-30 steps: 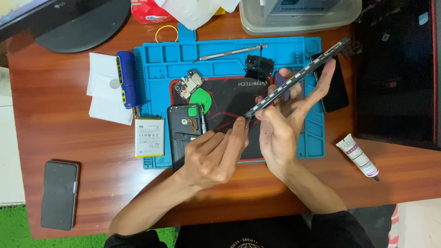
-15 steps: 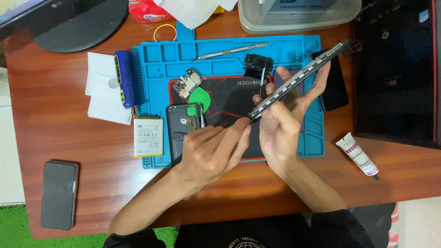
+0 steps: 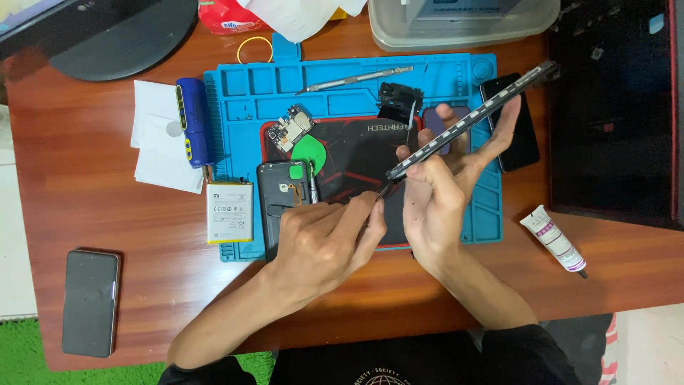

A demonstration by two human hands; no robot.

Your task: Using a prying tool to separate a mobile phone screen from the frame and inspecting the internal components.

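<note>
Two hands, phone frame in right hand

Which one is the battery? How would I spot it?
Find the blue work mat on the brown table. At its lower left corner lies the battery: a flat white rectangle, beside the dark phone back, smaller than the white papers above it.

Open wood left of the blue mat, past battery and phone; crowded on the mat; glue tube and dark box blocking right
</note>
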